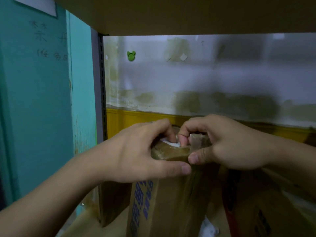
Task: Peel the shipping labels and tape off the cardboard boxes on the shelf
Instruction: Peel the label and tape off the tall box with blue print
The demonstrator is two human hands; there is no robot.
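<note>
Stained wall is showing behind the cardboard box on the shelf. My left hand is gripping the box's taped top; my right hand is pinching the white label there. I'm planning a slow, low peel.

Stained white wall, yellow base strip, teal panel

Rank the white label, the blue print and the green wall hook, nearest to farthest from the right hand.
1. White label, at the right hand's fingertips.
2. Blue print, lower left, on the box front.
3. Green wall hook, upper left, back wall.
</note>
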